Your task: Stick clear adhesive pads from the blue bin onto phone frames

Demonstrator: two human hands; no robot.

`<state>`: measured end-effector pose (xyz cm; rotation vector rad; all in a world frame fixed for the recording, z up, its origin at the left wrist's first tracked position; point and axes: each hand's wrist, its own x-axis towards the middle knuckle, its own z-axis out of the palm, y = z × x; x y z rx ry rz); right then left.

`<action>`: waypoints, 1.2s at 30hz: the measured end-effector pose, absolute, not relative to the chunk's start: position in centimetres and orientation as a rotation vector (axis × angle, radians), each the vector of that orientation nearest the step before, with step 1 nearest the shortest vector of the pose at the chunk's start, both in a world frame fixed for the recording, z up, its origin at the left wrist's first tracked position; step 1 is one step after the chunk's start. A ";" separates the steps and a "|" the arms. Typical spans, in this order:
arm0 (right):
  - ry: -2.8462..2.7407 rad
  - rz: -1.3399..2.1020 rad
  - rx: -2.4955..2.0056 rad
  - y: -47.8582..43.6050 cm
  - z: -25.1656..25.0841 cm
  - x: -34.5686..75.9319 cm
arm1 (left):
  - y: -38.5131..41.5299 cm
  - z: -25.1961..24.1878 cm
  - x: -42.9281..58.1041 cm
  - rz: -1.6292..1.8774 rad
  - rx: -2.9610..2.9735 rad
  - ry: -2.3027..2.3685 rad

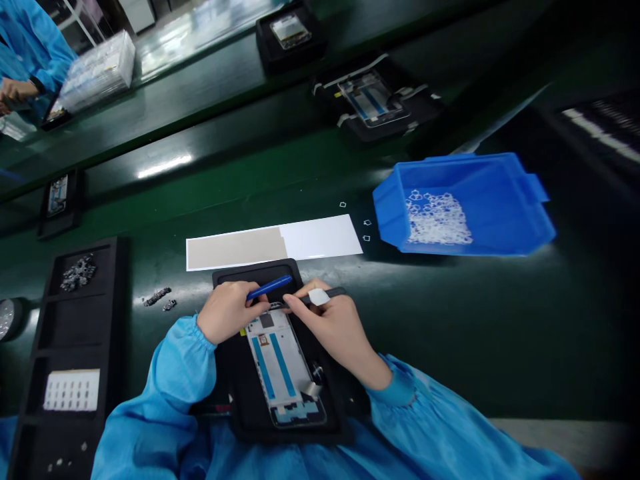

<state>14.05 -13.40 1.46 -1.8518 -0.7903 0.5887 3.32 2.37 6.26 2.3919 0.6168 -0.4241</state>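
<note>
A phone frame [277, 363] with two blue strips lies in a black holder [240, 417] in front of me. At its top end my left hand [230, 310] is closed around a blue pen-like tool [270, 287], its fingertips close to the frame's edge. From the other side my right hand [337, 327] grips dark tweezers [336, 291] with a white patch [319, 297] on them. Both hands' fingertips meet near the frame's top edge; whatever the tweezer tips touch is too small to make out.
Behind the holder lies a white and beige sheet [240, 248]. A blue bin [500, 213] with white rings [440, 220] stands right, a black compartment tray [113, 320] left. Small dark parts [157, 297] lie between. Another phone frame [373, 100] sits farther back. A co-worker's sleeve [40, 40] shows top left.
</note>
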 end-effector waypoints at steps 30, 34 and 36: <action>-1.075 0.340 -1.828 -13.7 1.5 13.4 | 1.7 6.2 3.5 -0.551 2.587 0.644; -0.982 0.360 -1.780 -13.6 0.7 13.8 | 1.3 6.0 3.2 -0.489 2.564 0.703; -0.947 0.341 -1.761 -13.4 0.0 14.1 | 1.2 5.9 3.1 -0.471 2.553 0.730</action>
